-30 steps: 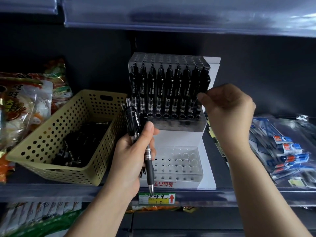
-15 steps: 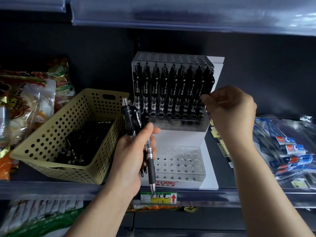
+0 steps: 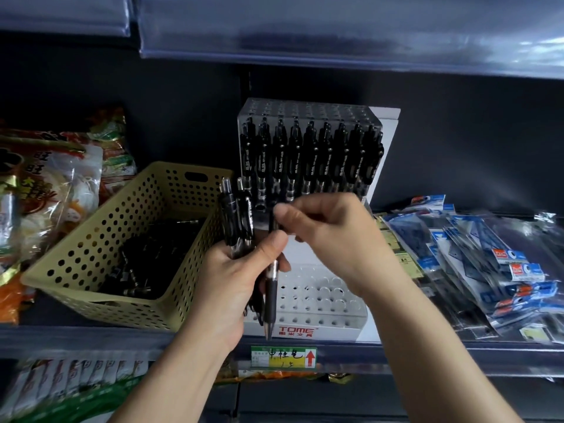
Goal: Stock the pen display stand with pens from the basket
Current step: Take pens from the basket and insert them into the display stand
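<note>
Our left hand (image 3: 235,279): fingers curled round bundle of black pens (image 3: 238,215), clips up, held just near of display stand (image 3: 335,329).
Our right hand (image 3: 332,239): thumb and forefinger pinch upper end of one pen (image 3: 270,296). This pen is black with a clear mid-section and metal tip, upright, tip down, beside the bundle.
Stand: white, "TOME" in red on near face. Far upper tier carries row of stocked pens (image 3: 309,160); near lower tier shows round holes.
Basket (image 3: 100,239): yellow, perforated, left of stand, touching it; we see loose pens (image 3: 146,257) inside.
</note>
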Available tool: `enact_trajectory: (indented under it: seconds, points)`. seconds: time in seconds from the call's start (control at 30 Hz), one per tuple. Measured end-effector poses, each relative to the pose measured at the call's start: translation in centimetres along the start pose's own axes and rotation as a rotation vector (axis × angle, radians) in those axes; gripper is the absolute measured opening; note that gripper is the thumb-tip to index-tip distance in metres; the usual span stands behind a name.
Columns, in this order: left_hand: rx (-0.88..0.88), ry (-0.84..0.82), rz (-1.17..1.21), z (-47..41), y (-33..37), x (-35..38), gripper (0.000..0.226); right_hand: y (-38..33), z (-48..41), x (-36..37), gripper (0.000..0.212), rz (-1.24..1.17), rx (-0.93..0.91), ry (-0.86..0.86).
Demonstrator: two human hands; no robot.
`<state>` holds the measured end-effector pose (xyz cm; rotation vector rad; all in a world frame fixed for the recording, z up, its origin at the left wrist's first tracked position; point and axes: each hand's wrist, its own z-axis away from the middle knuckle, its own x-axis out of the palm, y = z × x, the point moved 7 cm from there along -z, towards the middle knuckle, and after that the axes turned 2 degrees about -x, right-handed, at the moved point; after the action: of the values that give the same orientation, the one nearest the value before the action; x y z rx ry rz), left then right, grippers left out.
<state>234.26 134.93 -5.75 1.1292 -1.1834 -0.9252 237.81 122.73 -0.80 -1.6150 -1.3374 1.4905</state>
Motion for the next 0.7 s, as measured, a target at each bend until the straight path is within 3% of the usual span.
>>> enact_trajectory:
  seconds: [0.17,0.43,0.57,0.7]
  points:
    - [0.012,-0.001,-0.031,-0.2,0.5,-1.0,0.019,-0.1,-0.2,-0.5,0.006,-0.379,0.027,0.107]
    - [0.061,0.077,-0.057,-0.4,1.1,-2.9,0.015,-1.2,-0.8,1.3,0.012,-0.359,-0.03,0.027]
    - [0.042,0.269,0.066,-0.5,1.1,-5.1,0.034,-2.1,-1.1,0.2,0.013,-0.413,-0.136,0.249]
    - [-0.034,0.306,0.268,-0.9,0.7,-6.3,0.028,-3.2,-0.9,-0.3,0.012,-0.26,-0.309,0.455]
